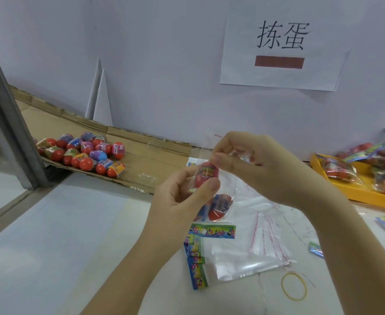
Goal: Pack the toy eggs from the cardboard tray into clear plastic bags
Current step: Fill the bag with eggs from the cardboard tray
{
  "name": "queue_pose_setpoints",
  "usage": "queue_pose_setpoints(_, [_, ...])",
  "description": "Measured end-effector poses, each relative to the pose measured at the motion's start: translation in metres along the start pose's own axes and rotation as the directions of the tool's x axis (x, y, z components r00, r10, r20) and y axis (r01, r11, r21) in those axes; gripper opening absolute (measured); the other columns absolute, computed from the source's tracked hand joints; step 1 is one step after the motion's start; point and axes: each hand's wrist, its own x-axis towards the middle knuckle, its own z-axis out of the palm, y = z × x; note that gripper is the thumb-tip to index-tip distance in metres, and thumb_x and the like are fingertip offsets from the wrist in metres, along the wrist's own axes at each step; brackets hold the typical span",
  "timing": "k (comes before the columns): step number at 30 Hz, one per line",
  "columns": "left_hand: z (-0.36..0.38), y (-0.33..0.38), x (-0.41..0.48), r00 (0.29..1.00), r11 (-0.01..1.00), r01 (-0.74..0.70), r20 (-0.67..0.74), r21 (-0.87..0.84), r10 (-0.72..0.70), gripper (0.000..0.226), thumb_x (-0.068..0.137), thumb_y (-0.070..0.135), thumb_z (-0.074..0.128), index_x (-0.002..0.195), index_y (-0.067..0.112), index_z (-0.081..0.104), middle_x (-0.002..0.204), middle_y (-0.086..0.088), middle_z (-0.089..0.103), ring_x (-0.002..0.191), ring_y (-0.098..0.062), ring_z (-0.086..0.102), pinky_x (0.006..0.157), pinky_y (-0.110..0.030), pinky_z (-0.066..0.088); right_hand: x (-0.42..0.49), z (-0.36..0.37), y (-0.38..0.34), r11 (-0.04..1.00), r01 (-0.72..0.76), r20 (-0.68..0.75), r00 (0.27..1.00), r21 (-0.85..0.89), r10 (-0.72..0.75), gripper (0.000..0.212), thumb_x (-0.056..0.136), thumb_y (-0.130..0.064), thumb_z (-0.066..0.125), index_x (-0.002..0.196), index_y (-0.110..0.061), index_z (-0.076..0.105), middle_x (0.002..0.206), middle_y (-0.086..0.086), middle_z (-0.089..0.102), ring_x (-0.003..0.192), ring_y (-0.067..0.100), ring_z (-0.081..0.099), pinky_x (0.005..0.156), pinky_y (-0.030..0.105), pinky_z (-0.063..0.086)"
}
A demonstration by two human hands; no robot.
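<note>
My left hand (182, 194) grips a red toy egg (206, 176) at the mouth of a clear plastic bag (239, 192). My right hand (252, 162) pinches the bag's top edge and holds it up. Two more eggs (218, 206) lie in the bottom of that bag, below my left hand. Several red and coloured toy eggs (85, 152) sit in a heap on the flat cardboard tray (150, 160) at the back left.
A stack of empty clear bags (262, 246) with red strips lies on the white table under my hands. Coloured printed cards (198, 264) lie beside it, and a yellow rubber band (293, 286) in front. A yellow tray (350, 189) with filled bags stands at the right.
</note>
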Motion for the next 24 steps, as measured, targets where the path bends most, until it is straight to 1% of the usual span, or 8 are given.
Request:
queue_pose_setpoints(2, [-0.001,0.001,0.001,1.000,1.000,0.001,-0.010,0.008,-0.001,0.042,0.062,0.045,0.071,0.092,0.016,0.070,0.071,0.001,0.070,0.061,-0.008,0.067,0.054,-0.016,0.052,0.000,0.002,0.000,0.998,-0.001,-0.004,1.000,-0.060,0.001,0.025,0.084,-0.051,0.043,0.090,-0.032,0.057,0.084,-0.013,0.066,0.080,0.011,0.063,0.077,0.038,0.053])
queue_pose_setpoints(4, [-0.001,0.001,0.001,1.000,1.000,0.009,-0.008,0.012,-0.009,0.035,0.065,0.040,0.071,0.092,0.018,0.071,0.068,0.004,0.070,0.059,-0.006,0.067,0.053,-0.015,0.051,0.001,0.004,-0.001,0.995,0.000,-0.029,1.000,-0.095,-0.003,0.024,0.083,-0.054,0.040,0.087,-0.034,0.051,0.075,-0.012,0.065,0.069,0.005,0.060,0.067,0.024,0.051])
queue_pose_setpoints(6, [-0.001,0.001,0.001,1.000,0.999,0.016,0.001,0.029,-0.016,0.036,0.066,0.037,0.070,0.096,0.018,0.070,0.068,0.005,0.071,0.058,-0.005,0.067,0.053,-0.015,0.051,0.001,0.002,-0.002,0.999,0.004,-0.089,0.996,-0.032,-0.007,0.021,0.083,-0.054,0.043,0.085,-0.035,0.052,0.067,-0.009,0.064,0.059,0.008,0.056,0.057,0.019,0.046])
queue_pose_setpoints(9, [0.000,0.001,0.001,1.000,0.999,0.011,0.005,0.045,-0.011,0.037,0.065,0.036,0.070,0.098,0.019,0.069,0.066,0.006,0.071,0.054,-0.005,0.066,0.052,-0.014,0.051,-0.001,-0.004,-0.002,0.999,-0.006,-0.123,0.992,0.037,0.011,0.031,0.078,-0.064,0.046,0.088,-0.039,0.060,0.068,-0.011,0.064,0.066,0.008,0.059,0.063,0.024,0.047])
queue_pose_setpoints(12, [0.000,0.001,0.002,1.000,1.000,-0.001,-0.005,0.017,0.001,0.039,0.066,0.037,0.070,0.100,0.020,0.069,0.078,0.003,0.076,0.067,-0.009,0.072,0.057,-0.016,0.053,-0.003,-0.007,-0.002,0.987,-0.041,-0.059,0.998,-0.153,0.033,0.049,0.068,-0.075,0.042,0.085,-0.038,0.069,0.076,-0.022,0.064,0.075,-0.006,0.055,0.076,0.026,0.037])
queue_pose_setpoints(14, [-0.001,0.001,0.002,1.000,1.000,-0.004,-0.015,0.014,0.004,0.040,0.065,0.037,0.071,0.102,0.022,0.069,0.082,0.002,0.076,0.070,-0.012,0.073,0.058,-0.017,0.054,-0.003,-0.005,-0.003,0.978,-0.052,-0.034,0.998,-0.200,0.046,0.043,0.069,-0.070,0.049,0.085,-0.037,0.071,0.078,-0.026,0.065,0.080,-0.011,0.054,0.082,0.027,0.034])
queue_pose_setpoints(20, [0.001,0.000,0.001,1.000,0.999,0.000,-0.018,0.054,0.001,0.029,0.066,0.033,0.070,0.093,0.022,0.071,0.083,-0.005,0.075,0.069,-0.016,0.072,0.060,-0.021,0.057,-0.001,0.001,-0.007,0.987,-0.026,-0.009,1.000,-0.161,0.025,0.020,0.080,-0.045,0.053,0.089,-0.038,0.070,0.082,-0.024,0.066,0.076,0.005,0.056,0.088,0.029,0.036])
queue_pose_setpoints(24, [0.000,0.000,0.002,1.000,0.998,-0.002,-0.026,0.062,0.003,0.033,0.062,0.042,0.071,0.091,0.026,0.072,0.085,-0.008,0.074,0.070,-0.019,0.072,0.060,-0.024,0.059,-0.001,0.000,-0.002,0.979,0.025,0.011,1.000,-0.202,-0.024,0.021,0.081,-0.047,0.051,0.088,-0.040,0.070,0.081,-0.025,0.066,0.078,0.005,0.055,0.086,0.029,0.034])
